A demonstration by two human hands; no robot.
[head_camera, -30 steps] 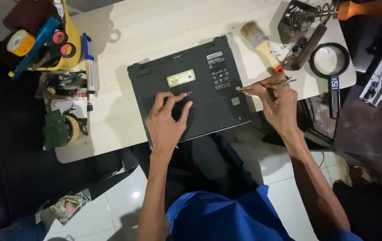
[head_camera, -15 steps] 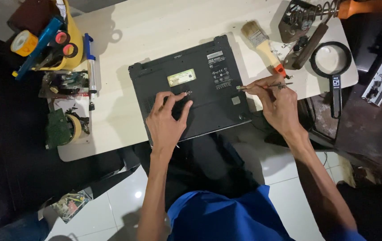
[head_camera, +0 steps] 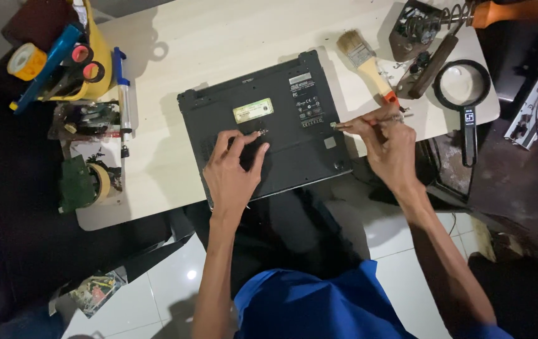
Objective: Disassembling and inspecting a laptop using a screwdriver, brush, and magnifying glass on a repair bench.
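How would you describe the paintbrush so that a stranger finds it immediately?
On the pale table, look just right of the black upturned laptop, above the right hand. The paintbrush lies there slanted. It alone has pale bristles and a wooden handle with an orange tip.

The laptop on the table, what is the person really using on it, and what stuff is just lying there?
In use:
- upturned black laptop, left hand pressed flat on it
- thin tool in the right hand, tip at the laptop's right edge

Lying about:
- paintbrush
- magnifying glass
- soldering iron stand
- yellow tool holder
- tape rolls
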